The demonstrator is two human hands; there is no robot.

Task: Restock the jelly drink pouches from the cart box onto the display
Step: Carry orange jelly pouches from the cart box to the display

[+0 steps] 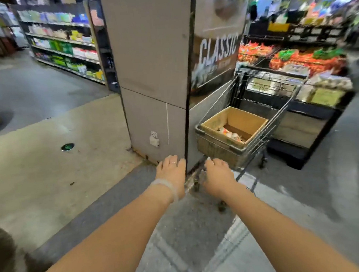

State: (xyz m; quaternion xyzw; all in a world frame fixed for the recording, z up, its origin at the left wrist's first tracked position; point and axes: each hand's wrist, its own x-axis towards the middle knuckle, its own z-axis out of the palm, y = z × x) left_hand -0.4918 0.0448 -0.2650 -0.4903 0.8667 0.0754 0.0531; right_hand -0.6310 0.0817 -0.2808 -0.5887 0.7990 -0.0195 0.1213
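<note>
Head camera shows both bare arms stretched forward, the left hand [172,167] and right hand [215,171] side by side with fingers bent downward; motion blur hides whether either grip is clamped on the handle of the grey wire shopping cart [264,128], so I cannot tell if they hold it or merely reach for it. Just beyond the right grip, the open brown cardboard box [234,120] sits in the cart basket, with a few white-and-orange jelly drink pouches [230,133] lying loose at its bottom. Such pouches are probably light, soft and squashy with slick film, so taking each by its stiffer top edge or spout, or cupping several together, seems wiser than squeezing the belly. Farther beyond the box stands the dark produce display [299,116], with orange bagged goods [308,61] blurred on top. Above both grips, the grey square pillar [148,53] rises, and a dark poster [217,47] beside it reads "CLASSIC"; other writing is illegible.
</note>
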